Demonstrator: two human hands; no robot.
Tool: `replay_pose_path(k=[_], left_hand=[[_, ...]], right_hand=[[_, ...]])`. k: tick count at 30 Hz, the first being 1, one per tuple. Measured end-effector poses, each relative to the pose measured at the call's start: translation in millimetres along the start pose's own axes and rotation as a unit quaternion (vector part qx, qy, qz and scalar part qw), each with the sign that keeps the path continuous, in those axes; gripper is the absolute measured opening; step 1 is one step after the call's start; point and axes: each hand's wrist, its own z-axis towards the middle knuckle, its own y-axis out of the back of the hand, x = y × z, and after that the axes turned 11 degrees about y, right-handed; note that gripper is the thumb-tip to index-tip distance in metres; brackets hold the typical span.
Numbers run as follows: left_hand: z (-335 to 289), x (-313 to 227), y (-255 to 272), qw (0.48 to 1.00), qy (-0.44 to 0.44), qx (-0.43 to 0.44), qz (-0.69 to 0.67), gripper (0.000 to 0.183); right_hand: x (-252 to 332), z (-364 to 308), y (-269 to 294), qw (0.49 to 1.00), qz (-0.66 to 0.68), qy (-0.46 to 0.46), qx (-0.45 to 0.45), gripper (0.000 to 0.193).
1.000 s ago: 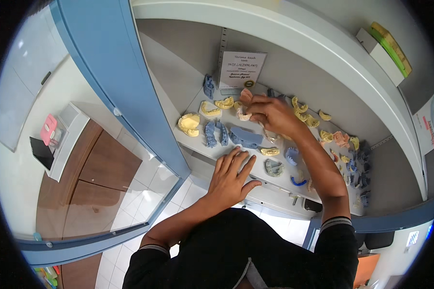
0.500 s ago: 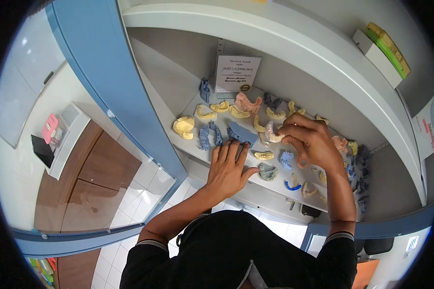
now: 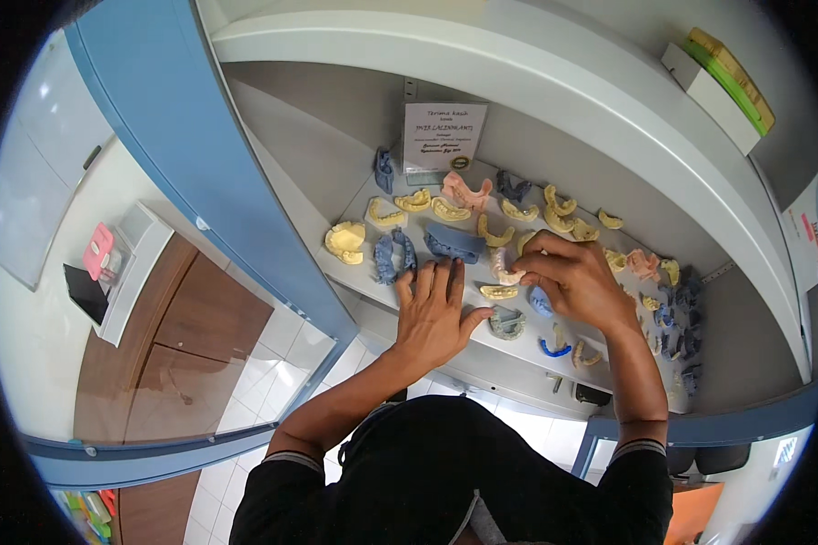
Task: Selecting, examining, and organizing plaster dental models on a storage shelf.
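My right hand (image 3: 577, 280) pinches a pale pinkish-white dental arch model (image 3: 503, 267) between thumb and fingers, low over the shelf; whether it touches the surface I cannot tell. With fingers spread, my left hand (image 3: 434, 313) reaches to the shelf's front, its fingertips at the near edge of a blue-grey block-shaped dental model (image 3: 455, 242). Left of that block stands a blue horseshoe-shaped model (image 3: 394, 257). Between my hands are a small yellow arch model (image 3: 498, 292) and a greenish-grey model (image 3: 507, 322). My right fingers partly cover a light blue model (image 3: 541, 302).
The white shelf (image 3: 354, 281) carries several more yellow, pink and blue dental models, with a yellow model (image 3: 345, 242) at its left end. A printed card (image 3: 443, 136) stands at the back. A blue-framed glass door (image 3: 245, 182) is open on the left.
My right hand has brought the pale dental model a little left and down, nearer the shelf. The blue-grey block has shifted slightly and sits straighter. My left hand has barely moved.
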Motion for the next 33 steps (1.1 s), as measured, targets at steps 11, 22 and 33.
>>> replay_pose_path(k=[11,22,33], left_hand=[[-60.1,33.9,27.4,0.982,0.007,-0.068,-0.174,0.027],[-65.5,51.7,7.7,0.973,0.013,-0.100,-0.210,0.031],[-70.3,51.6,0.2,0.973,0.013,-0.103,-0.205,0.032]], right_hand=[[7.0,6.6,-67.1,0.997,-0.005,0.030,0.072,0.025],[3.5,20.9,-85.2,0.991,-0.012,-0.004,0.130,0.019],[8.3,18.9,-83.7,0.991,-0.032,-0.018,0.128,0.026]])
